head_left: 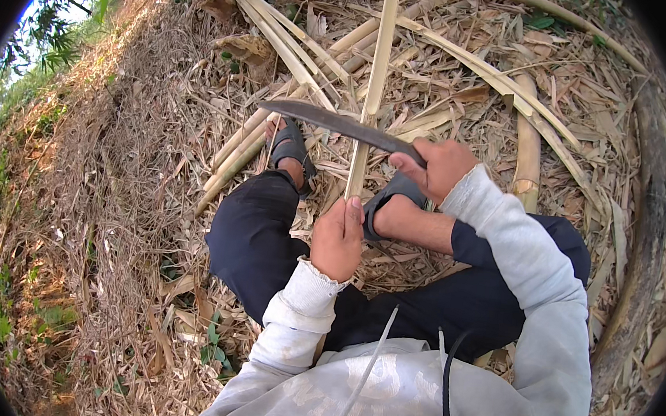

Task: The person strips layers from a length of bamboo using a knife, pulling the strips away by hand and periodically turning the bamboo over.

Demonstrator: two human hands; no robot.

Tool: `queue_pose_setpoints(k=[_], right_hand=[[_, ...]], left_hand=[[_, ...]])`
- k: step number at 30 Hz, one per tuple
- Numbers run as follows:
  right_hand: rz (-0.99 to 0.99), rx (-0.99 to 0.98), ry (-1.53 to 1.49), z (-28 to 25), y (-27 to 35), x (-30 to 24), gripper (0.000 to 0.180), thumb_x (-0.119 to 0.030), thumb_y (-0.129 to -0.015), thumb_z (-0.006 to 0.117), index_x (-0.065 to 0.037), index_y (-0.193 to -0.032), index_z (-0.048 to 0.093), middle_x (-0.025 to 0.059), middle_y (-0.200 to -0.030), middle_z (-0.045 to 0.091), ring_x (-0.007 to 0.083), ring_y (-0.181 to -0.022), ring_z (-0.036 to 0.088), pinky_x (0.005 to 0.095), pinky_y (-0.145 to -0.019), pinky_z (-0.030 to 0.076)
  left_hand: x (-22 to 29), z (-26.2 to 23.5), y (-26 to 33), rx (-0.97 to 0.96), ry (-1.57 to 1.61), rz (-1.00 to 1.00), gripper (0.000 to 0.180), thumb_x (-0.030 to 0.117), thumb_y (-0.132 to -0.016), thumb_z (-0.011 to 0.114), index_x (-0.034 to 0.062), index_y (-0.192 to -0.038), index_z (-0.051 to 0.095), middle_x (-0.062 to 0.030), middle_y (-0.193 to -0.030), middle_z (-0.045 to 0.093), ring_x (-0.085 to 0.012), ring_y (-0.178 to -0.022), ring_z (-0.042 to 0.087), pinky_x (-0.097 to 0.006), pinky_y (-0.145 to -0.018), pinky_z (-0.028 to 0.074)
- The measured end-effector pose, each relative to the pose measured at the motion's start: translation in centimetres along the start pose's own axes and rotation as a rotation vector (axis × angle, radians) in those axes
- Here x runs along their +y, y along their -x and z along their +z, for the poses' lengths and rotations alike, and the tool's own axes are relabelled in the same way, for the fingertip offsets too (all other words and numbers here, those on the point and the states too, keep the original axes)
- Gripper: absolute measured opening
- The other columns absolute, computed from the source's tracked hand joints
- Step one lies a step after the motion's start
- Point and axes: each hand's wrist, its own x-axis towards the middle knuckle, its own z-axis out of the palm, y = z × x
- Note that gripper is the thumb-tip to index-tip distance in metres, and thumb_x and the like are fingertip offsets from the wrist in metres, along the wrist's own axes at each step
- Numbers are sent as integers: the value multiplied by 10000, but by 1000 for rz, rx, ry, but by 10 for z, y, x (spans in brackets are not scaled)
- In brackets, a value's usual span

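My left hand [337, 240] is closed around the near end of a long split bamboo strip [380, 59], thumb on top. The strip runs away from me, up past the top edge of the view. In my right hand [441, 170] is the handle end of a machete [316, 118] with a dark, slightly curved blade. Its blade lies across the strip a little beyond my left hand, pointing left. Whether the edge has bitten into the strip I cannot tell. My fingers hide most of the handle.
Split bamboo strips [280, 36] and whole poles [527, 145] lie on ground covered in dry leaves. My sandalled feet [289, 146] are close on both sides of the strip. A thick log [646, 209] lies along the right, and a dry slope [118, 152] rises at left.
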Motion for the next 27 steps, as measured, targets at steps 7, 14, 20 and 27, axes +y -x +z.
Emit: queue_pose_setpoints(k=[7,14,20,27], right_hand=[[-105,100,77,-18,-12,9,669,-676,-886,439,-34,-811,611,189,-597,620,379,-599,651,461,-560,539],[230,169,-221,-22,-16,31,658,-677,-872,473,-35,-825,610,182,-593,629,358,-577,664,440,-552,552],[-321,213,95,-8,16,-21,610,-672,-879,470,-79,-803,596,150,-575,606,335,-552,645,435,-541,528],[256,337,-402,-12,-34,65,758,-710,-902,376,-10,-750,620,99,-490,481,239,-474,553,375,-493,463]], left_hand=[[1,-8,2,-22,90,-40,366,278,-1044,392,48,-776,491,29,-574,421,-51,-479,364,-233,-446,302],[12,-17,17,-25,-16,43,358,278,-1041,402,46,-787,498,33,-566,412,-44,-484,351,-224,-446,291],[26,-30,25,-90,174,-165,355,230,-1036,420,17,-767,508,-16,-561,456,-83,-495,410,-264,-480,349],[27,-49,25,-322,534,-362,315,325,-1048,363,87,-857,440,56,-566,289,-36,-390,234,-212,-352,206]])
